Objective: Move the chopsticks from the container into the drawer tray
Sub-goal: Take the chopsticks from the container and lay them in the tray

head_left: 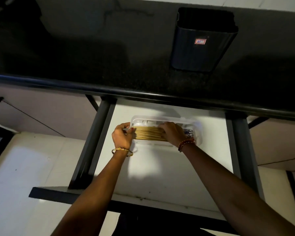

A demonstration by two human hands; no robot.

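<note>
A drawer (160, 176) stands pulled out below the front edge of the dark worktop (92, 57), its white floor exposed between dark side rails. A clear plastic tray (160, 119) lies on the drawer floor toward the back, close under the worktop edge. The wooden chopsticks (148, 133) lie inside the tray, side by side in a flat row, running lengthwise along it. The left hand (122, 136) is at the left end of the tray, its fingers (132, 130) curled against the ends of the chopsticks; whether they pinch the sticks or merely press them cannot be told. The right hand (172, 132) lies over the right part of the row, palm down, fingers bent onto the sticks and covering their far ends; its grip likewise cannot be told. Some dark blue items show in the tray just right of the right hand, too hidden to identify. A gold bangle (122, 151) is on the left wrist and a red beaded bracelet (186, 144) on the right wrist. A dark rectangular container (203, 48) with a small red-bordered label (200, 41) stands upright on the worktop, well behind the tray and to its right; no chopsticks show above its rim.
</note>
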